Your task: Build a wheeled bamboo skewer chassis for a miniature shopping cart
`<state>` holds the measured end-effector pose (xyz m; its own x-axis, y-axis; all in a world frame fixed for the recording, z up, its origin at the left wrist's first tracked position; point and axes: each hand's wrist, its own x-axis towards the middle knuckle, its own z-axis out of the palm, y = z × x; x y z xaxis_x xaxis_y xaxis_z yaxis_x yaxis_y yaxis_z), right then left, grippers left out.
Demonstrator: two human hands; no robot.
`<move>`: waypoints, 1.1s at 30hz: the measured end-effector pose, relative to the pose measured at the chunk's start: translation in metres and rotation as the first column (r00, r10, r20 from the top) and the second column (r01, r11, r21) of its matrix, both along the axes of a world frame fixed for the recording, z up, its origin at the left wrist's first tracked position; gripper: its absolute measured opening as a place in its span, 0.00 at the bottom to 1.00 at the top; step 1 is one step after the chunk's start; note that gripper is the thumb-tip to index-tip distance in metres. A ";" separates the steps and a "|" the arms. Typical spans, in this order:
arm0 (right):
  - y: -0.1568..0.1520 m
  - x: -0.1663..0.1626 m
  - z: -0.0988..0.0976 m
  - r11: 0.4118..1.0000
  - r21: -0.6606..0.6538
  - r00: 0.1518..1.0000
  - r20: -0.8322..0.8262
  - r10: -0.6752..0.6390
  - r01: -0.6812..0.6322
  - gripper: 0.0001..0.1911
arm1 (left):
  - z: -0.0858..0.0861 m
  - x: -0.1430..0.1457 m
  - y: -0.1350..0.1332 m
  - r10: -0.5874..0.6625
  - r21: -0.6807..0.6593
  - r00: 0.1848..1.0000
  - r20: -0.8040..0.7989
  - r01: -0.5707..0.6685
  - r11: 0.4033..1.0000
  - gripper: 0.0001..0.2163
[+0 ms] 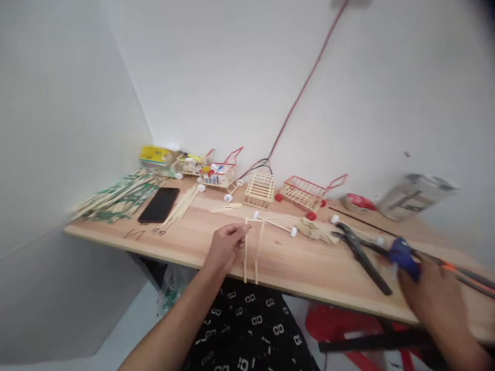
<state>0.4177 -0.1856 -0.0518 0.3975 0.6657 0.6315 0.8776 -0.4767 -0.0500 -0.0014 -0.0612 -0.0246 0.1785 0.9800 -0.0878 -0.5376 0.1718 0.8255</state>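
My left hand point(228, 243) is closed in a pinch on a frame of thin wooden sticks point(256, 252), near one upper corner. Two long sticks of this frame run down toward the table's front edge, joined by a short crosspiece at the top. At the right, my right hand point(436, 291) is closed around a blue glue gun point(404, 257), both smeared by motion. Beside it lies a black plier-like tool point(365, 260). Just beyond the stick frame are a wooden axle with white wheels point(276, 224) and a beige crumpled glove or cloth point(317, 230).
Miniature stick carts, one with red wheels point(303, 193) and one filled with small items point(218, 176), stand along the wall with a stick basket point(260, 189). A phone point(159, 204), wrapped sticks point(119, 196), a red-topped tin point(359, 202) and a pale container point(415, 196) also occupy the table point(216, 275).
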 end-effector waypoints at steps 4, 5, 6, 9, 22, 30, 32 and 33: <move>-0.001 -0.005 0.003 1.000 -0.022 0.998 -0.060 0.002 -0.003 0.28 | 0.002 0.000 0.004 0.000 -0.026 1.000 -0.012 -0.001 1.000 0.16; -0.001 -0.006 0.003 1.000 -0.021 0.997 -0.073 -0.001 0.000 0.28 | 0.003 0.000 0.004 -0.001 -0.031 1.000 -0.020 0.001 1.000 0.16; -0.001 -0.006 0.003 1.000 -0.017 0.996 -0.084 0.002 -0.003 0.29 | 0.003 0.000 0.005 -0.001 -0.035 1.000 -0.026 0.000 0.999 0.16; -0.002 -0.004 0.002 0.999 0.021 0.993 -0.106 0.049 -0.047 0.29 | 0.003 0.001 0.005 0.000 -0.040 1.000 -0.030 -0.001 0.999 0.16; -0.001 -0.007 0.005 0.998 0.022 0.990 -0.121 0.068 -0.066 0.28 | 0.004 0.001 0.006 0.010 -0.054 1.000 -0.017 -0.011 0.998 0.16; -0.001 -0.005 0.002 0.994 0.063 0.990 -0.109 0.091 -0.085 0.28 | 0.003 0.000 0.007 0.022 -0.060 1.000 -0.018 -0.023 0.998 0.16; -0.001 -0.004 0.001 0.991 0.083 0.987 -0.115 0.114 -0.104 0.28 | 0.003 0.001 0.007 0.023 -0.061 1.000 -0.016 -0.024 0.998 0.16; -0.002 -0.003 0.001 0.990 0.087 0.986 -0.120 0.118 -0.108 0.28 | 0.002 0.001 0.007 0.022 -0.062 1.000 -0.015 -0.023 0.998 0.16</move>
